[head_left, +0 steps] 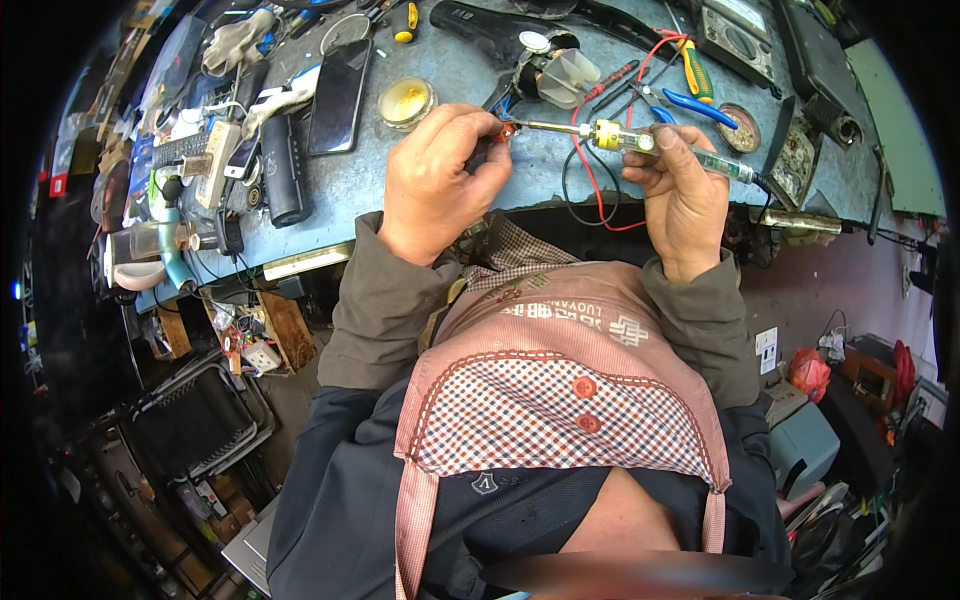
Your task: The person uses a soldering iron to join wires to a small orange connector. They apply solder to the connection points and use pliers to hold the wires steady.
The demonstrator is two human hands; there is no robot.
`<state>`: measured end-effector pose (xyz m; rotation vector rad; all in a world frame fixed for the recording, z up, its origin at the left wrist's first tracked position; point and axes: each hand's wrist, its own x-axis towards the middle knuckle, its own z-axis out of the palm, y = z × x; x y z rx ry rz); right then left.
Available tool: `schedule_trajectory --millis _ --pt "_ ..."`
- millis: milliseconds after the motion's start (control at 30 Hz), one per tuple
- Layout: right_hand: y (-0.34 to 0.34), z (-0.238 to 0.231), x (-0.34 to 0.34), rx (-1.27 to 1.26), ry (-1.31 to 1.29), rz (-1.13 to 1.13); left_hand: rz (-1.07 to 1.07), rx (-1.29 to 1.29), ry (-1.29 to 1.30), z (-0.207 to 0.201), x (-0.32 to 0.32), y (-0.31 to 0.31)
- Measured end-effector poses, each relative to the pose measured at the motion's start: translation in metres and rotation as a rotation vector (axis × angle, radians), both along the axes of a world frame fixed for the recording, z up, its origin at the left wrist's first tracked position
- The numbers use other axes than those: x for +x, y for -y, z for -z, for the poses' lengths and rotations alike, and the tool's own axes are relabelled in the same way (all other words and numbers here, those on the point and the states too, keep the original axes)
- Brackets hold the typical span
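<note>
My left hand (445, 175) pinches a small reddish part (509, 131) between thumb and fingertips at the near side of the bench. Blue wires run from close to that part toward a dark device with pale fan blades (570, 78). My right hand (688, 185) grips a soldering iron (627, 139) by its clear greenish handle, below a yellow collar. The iron lies level, its tip pointing left and touching or almost touching the reddish part. My fingers hide most of that part. A round tub with yellowish paste (407, 101) stands just beyond my left hand.
Right of the iron lie blue-handled pliers (698, 107), a screwdriver (694, 72), red and black test leads (612, 85), a multimeter (738, 42) and a round tin (740, 128). On the left are a black phone (340, 97), a dark cylinder (284, 170) and a power strip (217, 163).
</note>
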<state>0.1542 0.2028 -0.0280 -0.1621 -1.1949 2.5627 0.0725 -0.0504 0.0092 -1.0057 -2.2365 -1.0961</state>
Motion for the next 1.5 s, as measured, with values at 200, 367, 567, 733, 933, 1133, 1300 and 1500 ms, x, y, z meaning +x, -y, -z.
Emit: schedule_trajectory --millis 200,367,567,733,933,1133,1300,1500 --pt "0.0053 -0.0017 -0.0008 0.009 0.022 0.049 -0.014 0.002 -0.030 0.0028 -0.0002 -0.0015" --pt "0.0047 -0.0011 0.0001 0.066 0.039 0.039 -0.011 -0.001 -0.019 0.0006 0.0002 -0.0032" --pt "0.0038 -0.0019 0.0005 0.070 0.042 0.029 -0.012 0.003 -0.022 0.0006 0.0008 -0.0025" --pt "0.0028 -0.0026 0.0001 0.058 0.036 0.026 -0.009 0.016 -0.003 0.0006 0.0010 -0.0026" --pt "0.0015 -0.0021 -0.0007 0.023 0.009 0.014 0.011 0.038 -0.022 0.0047 -0.0015 -0.0019" --pt "0.0004 -0.0013 -0.0009 0.015 0.002 0.007 0.008 0.033 -0.011 0.0046 -0.0012 -0.0016" --pt "-0.0003 -0.0001 -0.0009 0.014 -0.002 0.006 0.006 0.021 -0.006 0.0019 0.0000 -0.0022" --pt "0.0014 -0.0024 0.0001 0.075 0.022 0.004 0.008 0.024 0.001 0.0013 0.0009 -0.0027"
